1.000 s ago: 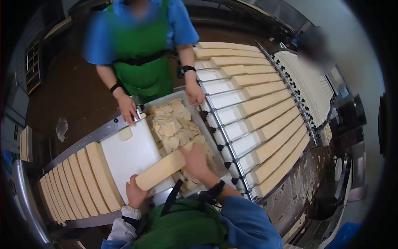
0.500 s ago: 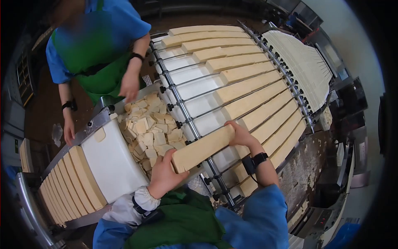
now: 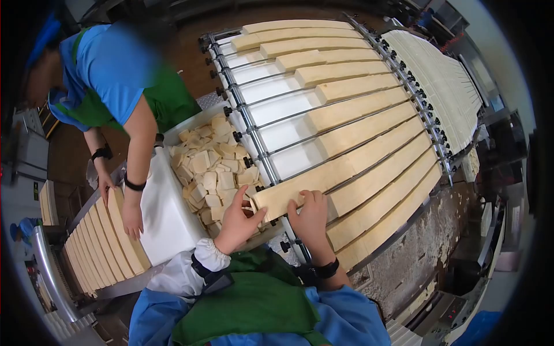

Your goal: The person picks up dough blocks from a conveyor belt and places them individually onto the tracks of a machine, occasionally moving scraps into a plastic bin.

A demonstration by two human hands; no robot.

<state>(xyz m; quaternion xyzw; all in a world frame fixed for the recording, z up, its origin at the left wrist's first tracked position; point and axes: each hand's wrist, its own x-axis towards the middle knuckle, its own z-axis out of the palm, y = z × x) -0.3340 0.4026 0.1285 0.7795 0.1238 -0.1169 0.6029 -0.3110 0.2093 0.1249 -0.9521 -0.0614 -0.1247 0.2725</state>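
Observation:
A long pale dough slab [image 3: 288,195] lies in a lane of the conveyor, its near-left end reaching over the metal roller bar. My left hand [image 3: 235,224] is at that end, with thumb and fingers closed around a thin end slice [image 3: 253,204] that looks partly separated from the slab. My right hand [image 3: 311,219] grips the slab a little farther along, fingers bent over its top. Below and left of the slab, a bin holds many flat dough offcuts [image 3: 210,173].
Several more dough slabs [image 3: 358,124] lie between metal divider rods [image 3: 288,118] on the conveyor. To the left, a co-worker [image 3: 115,75] bends over a white belt [image 3: 167,219], hands at a row of upright slabs [image 3: 104,242]. A wide dough sheet [image 3: 433,75] lies beyond.
The slab held up between my hands is now down in a conveyor lane. My right hand has moved closer to my left. The co-worker has leaned down and reached to the row of slabs.

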